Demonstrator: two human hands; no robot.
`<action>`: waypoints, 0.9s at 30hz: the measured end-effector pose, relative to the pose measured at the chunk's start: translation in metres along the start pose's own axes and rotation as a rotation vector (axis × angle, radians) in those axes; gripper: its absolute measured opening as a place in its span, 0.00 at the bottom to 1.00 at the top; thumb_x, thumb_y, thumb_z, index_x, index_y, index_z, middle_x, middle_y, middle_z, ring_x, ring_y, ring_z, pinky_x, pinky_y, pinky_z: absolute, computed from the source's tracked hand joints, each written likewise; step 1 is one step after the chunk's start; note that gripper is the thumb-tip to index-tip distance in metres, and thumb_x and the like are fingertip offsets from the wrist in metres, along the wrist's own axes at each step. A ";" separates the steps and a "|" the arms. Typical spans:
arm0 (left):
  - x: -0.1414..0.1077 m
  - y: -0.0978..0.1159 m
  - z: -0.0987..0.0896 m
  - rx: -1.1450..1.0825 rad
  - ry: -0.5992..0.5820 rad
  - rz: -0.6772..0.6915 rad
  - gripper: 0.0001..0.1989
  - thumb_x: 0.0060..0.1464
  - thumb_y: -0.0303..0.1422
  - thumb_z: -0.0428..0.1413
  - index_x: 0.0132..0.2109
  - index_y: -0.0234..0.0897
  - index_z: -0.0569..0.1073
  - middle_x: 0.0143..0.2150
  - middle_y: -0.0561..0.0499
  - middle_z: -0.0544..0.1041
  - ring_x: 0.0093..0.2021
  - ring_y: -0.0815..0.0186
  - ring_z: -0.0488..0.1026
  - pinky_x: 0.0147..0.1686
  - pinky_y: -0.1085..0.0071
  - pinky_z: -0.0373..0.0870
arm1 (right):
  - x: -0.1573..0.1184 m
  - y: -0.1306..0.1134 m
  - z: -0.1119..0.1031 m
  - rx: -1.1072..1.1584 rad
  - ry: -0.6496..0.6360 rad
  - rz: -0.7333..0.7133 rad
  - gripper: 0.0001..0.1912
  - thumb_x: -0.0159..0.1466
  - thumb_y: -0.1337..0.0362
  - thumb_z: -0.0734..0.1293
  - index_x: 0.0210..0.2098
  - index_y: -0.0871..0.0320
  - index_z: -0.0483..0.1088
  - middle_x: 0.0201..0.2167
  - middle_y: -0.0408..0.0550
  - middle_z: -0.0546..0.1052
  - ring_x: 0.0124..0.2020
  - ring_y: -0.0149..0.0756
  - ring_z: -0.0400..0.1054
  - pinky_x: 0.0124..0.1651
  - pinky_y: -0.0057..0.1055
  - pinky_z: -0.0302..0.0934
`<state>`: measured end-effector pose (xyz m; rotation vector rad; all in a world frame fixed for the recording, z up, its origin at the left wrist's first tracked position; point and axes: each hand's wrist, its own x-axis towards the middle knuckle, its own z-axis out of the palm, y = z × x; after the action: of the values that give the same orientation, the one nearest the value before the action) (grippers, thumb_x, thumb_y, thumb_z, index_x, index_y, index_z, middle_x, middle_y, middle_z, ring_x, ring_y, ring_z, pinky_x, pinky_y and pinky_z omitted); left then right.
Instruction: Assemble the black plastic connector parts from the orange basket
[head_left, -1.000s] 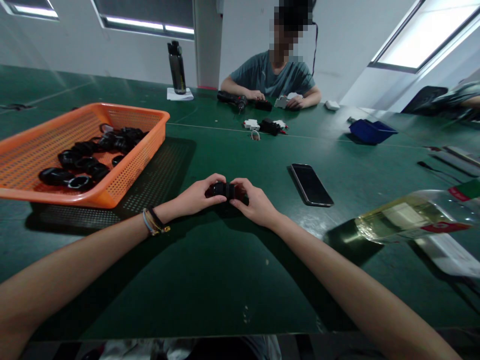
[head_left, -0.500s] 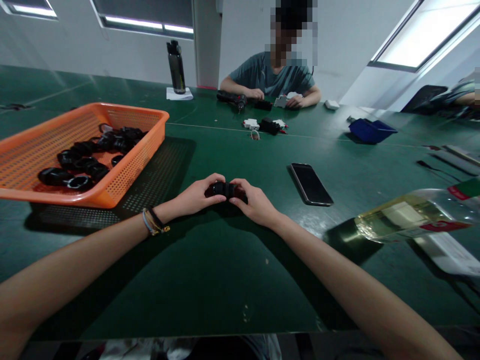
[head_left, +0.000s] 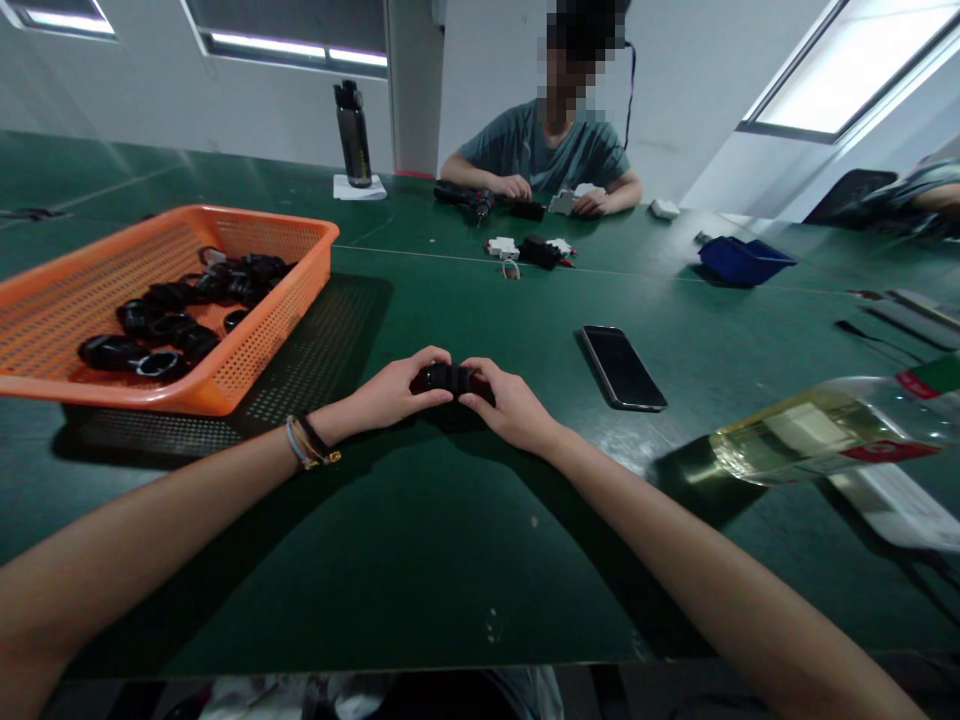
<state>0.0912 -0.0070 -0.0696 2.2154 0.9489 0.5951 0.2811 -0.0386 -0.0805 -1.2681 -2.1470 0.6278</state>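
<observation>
Between my two hands is a small black cylindrical part (head_left: 448,379) with a ridged middle, held sideways just at the green table (head_left: 450,560). My left hand (head_left: 401,388) is closed on its left end, thumb in front and fingers behind. On the right end my right hand (head_left: 510,402) grips in the same way. The fingers cover both ends of the part, so its full shape is hidden. To the left stands an orange plastic basket (head_left: 217,400) with several similar black parts (head_left: 172,325) in it.
A phone (head_left: 622,368) lies right of my hands, near a clear bottle of yellowish liquid (head_left: 810,430). Across the table a person (head_left: 551,150) handles a white piece beside a power drill (head_left: 469,200). A blue bin (head_left: 742,262) and a dark water bottle (head_left: 352,135) stand farther back.
</observation>
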 end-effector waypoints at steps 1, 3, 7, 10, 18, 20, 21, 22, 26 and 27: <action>0.000 0.000 0.000 0.005 -0.001 -0.002 0.17 0.49 0.39 0.52 0.44 0.38 0.63 0.34 0.54 0.67 0.31 0.68 0.64 0.31 0.72 0.61 | 0.000 0.000 0.000 0.002 -0.003 0.002 0.16 0.59 0.69 0.62 0.47 0.61 0.60 0.34 0.49 0.73 0.34 0.34 0.68 0.39 0.34 0.61; 0.000 0.000 -0.001 0.012 -0.003 -0.005 0.17 0.49 0.40 0.52 0.44 0.38 0.63 0.34 0.54 0.66 0.31 0.67 0.64 0.31 0.72 0.61 | 0.000 0.000 0.000 0.002 -0.007 0.003 0.16 0.59 0.69 0.62 0.47 0.61 0.60 0.35 0.49 0.73 0.34 0.34 0.68 0.39 0.33 0.61; 0.000 0.000 -0.001 0.012 -0.006 -0.007 0.16 0.49 0.40 0.52 0.44 0.38 0.63 0.35 0.53 0.66 0.32 0.67 0.64 0.32 0.72 0.61 | 0.000 0.000 0.000 -0.004 -0.007 -0.006 0.15 0.59 0.69 0.62 0.47 0.61 0.60 0.35 0.50 0.73 0.35 0.35 0.68 0.39 0.34 0.61; 0.000 0.000 0.000 0.006 -0.007 -0.009 0.16 0.49 0.39 0.52 0.44 0.38 0.63 0.35 0.54 0.67 0.32 0.67 0.64 0.33 0.71 0.61 | -0.001 -0.001 -0.001 -0.012 -0.001 -0.012 0.15 0.60 0.68 0.62 0.46 0.61 0.60 0.36 0.50 0.73 0.36 0.35 0.68 0.40 0.34 0.61; 0.000 0.001 0.000 0.012 -0.006 -0.010 0.17 0.49 0.39 0.52 0.45 0.38 0.63 0.36 0.53 0.67 0.32 0.67 0.65 0.34 0.70 0.62 | 0.000 -0.001 -0.001 -0.044 -0.007 -0.004 0.15 0.60 0.69 0.62 0.46 0.63 0.60 0.35 0.51 0.74 0.35 0.35 0.68 0.39 0.33 0.60; 0.000 0.001 0.000 0.010 -0.004 -0.007 0.17 0.49 0.39 0.52 0.45 0.38 0.63 0.36 0.53 0.68 0.33 0.67 0.65 0.34 0.70 0.62 | 0.000 -0.001 -0.001 -0.054 -0.010 -0.006 0.15 0.60 0.69 0.62 0.46 0.63 0.60 0.35 0.51 0.74 0.35 0.35 0.68 0.39 0.32 0.59; 0.000 0.001 0.000 0.009 -0.004 -0.005 0.17 0.49 0.39 0.52 0.45 0.38 0.63 0.37 0.53 0.68 0.33 0.66 0.65 0.35 0.70 0.62 | 0.000 -0.001 -0.001 -0.057 -0.010 -0.007 0.15 0.60 0.69 0.62 0.46 0.63 0.60 0.35 0.51 0.74 0.35 0.35 0.68 0.39 0.32 0.59; 0.000 0.001 0.000 0.007 -0.004 -0.004 0.16 0.49 0.39 0.52 0.45 0.38 0.63 0.37 0.52 0.68 0.33 0.66 0.65 0.35 0.70 0.62 | 0.000 -0.002 -0.001 -0.059 -0.010 -0.007 0.15 0.60 0.69 0.62 0.46 0.63 0.61 0.35 0.51 0.74 0.35 0.35 0.68 0.39 0.32 0.59; 0.000 0.001 0.001 0.003 -0.007 -0.006 0.17 0.48 0.39 0.52 0.44 0.38 0.63 0.36 0.53 0.67 0.33 0.67 0.64 0.34 0.71 0.62 | 0.001 -0.002 -0.001 -0.066 -0.004 -0.004 0.13 0.60 0.68 0.62 0.45 0.61 0.61 0.35 0.50 0.74 0.34 0.34 0.68 0.38 0.31 0.59; 0.001 0.001 0.001 0.003 -0.008 -0.010 0.17 0.48 0.39 0.52 0.44 0.38 0.63 0.36 0.53 0.67 0.33 0.67 0.64 0.34 0.71 0.62 | 0.001 -0.001 -0.001 -0.066 -0.005 -0.003 0.13 0.60 0.68 0.62 0.45 0.61 0.61 0.34 0.49 0.74 0.34 0.34 0.68 0.38 0.31 0.59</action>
<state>0.0928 -0.0077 -0.0692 2.2130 0.9566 0.5808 0.2804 -0.0385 -0.0789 -1.2992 -2.1894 0.5644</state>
